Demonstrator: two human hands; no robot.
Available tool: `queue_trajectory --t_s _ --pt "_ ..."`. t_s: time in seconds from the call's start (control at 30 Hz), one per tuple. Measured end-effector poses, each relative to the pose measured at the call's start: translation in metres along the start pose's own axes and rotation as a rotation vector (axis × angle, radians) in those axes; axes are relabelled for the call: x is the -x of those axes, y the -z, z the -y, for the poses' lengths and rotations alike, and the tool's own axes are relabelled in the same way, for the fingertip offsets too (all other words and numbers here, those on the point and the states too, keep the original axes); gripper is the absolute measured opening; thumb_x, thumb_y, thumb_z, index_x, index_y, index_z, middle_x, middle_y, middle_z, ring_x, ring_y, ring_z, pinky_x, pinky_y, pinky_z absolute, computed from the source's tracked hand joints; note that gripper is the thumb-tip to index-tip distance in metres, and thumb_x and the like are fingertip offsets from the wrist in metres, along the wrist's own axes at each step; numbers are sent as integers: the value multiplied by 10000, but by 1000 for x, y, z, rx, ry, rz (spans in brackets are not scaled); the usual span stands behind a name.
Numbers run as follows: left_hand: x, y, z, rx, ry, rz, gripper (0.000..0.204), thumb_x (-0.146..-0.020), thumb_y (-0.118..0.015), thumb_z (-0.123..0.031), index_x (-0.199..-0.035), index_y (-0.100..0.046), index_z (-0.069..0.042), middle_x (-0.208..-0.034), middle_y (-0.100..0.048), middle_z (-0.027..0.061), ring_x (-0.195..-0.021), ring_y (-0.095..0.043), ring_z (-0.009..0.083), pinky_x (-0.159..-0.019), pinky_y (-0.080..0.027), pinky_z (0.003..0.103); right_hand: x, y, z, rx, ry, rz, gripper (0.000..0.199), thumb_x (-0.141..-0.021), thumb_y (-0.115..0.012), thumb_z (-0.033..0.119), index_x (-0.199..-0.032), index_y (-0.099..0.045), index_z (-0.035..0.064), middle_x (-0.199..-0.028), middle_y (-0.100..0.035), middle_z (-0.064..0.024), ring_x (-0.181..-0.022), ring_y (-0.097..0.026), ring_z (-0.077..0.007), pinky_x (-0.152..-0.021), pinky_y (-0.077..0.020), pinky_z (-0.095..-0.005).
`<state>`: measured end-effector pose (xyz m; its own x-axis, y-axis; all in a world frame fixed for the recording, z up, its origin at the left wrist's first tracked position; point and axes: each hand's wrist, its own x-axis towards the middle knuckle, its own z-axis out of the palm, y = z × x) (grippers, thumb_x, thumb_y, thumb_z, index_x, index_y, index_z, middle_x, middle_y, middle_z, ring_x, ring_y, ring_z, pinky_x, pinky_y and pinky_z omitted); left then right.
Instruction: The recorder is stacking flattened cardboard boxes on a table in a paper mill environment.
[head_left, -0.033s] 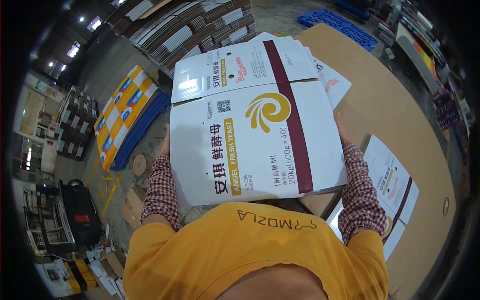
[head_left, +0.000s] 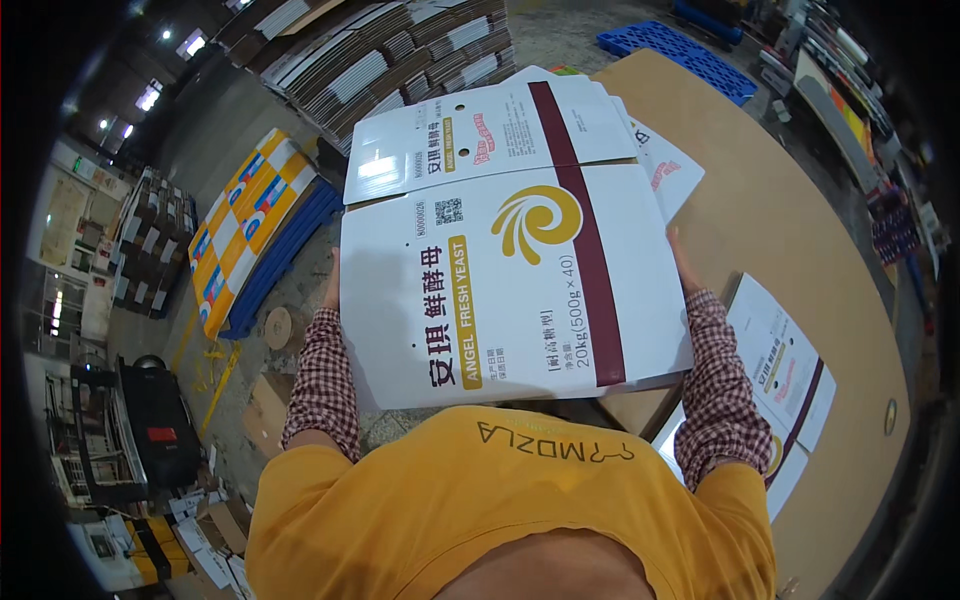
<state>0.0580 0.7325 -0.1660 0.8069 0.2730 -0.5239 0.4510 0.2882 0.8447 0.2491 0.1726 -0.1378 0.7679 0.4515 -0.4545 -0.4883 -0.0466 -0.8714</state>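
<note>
I hold a flattened white carton (head_left: 510,270) with a maroon stripe and a gold swirl in front of my chest, its flaps pointing away from me. My left hand (head_left: 332,285) grips its left edge and is mostly hidden behind the board. My right hand (head_left: 682,262) grips the right edge. Both forearms wear checked sleeves under a yellow top. The carton hangs over the near corner of a brown table (head_left: 790,220). More flat white cartons (head_left: 785,365) lie on the table by my right elbow, and others (head_left: 665,165) stick out beyond the held one.
Stacks of flat brown cardboard (head_left: 400,50) stand at the back, with a blue pallet (head_left: 670,45) to their right. A yellow, blue and white stack (head_left: 250,230) sits on the floor at left. A tape roll (head_left: 283,327) and a black cart (head_left: 155,410) are at lower left.
</note>
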Motion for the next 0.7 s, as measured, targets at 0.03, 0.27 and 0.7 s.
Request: queue_trajectory --t_s 0.03,0.27,0.7 --pt "-3 4 11 11 -78 40 725 -827 -206 -605 -1268 -325 -41 -1209 -428 111 -1069 -436 192 -869 -373 305 -2 -1 -3 10 -8 6 733 -818 -259 604 -1237 -353 10 -1122 -503 -122 -1026 -500 -188 -849 -423 -299" --pt "12 -8 18 61 -223 -11 765 -815 -179 -625 -1246 -347 -16 -1165 -456 113 -1016 -467 190 -855 -387 288 10 13 -22 3 48 72 725 -820 -261 600 -1280 -294 41 -1234 -406 -123 -1104 -430 -188 -897 -377 -287" --pt "35 -23 -11 77 -233 -81 786 -803 -175 -640 -1237 -356 -10 -1154 -462 110 -1028 -459 193 -866 -382 280 4 11 -7 -169 183 180 746 -818 -213 613 -1298 -235 42 -1226 -404 -106 -1081 -448 -192 -903 -380 -293"
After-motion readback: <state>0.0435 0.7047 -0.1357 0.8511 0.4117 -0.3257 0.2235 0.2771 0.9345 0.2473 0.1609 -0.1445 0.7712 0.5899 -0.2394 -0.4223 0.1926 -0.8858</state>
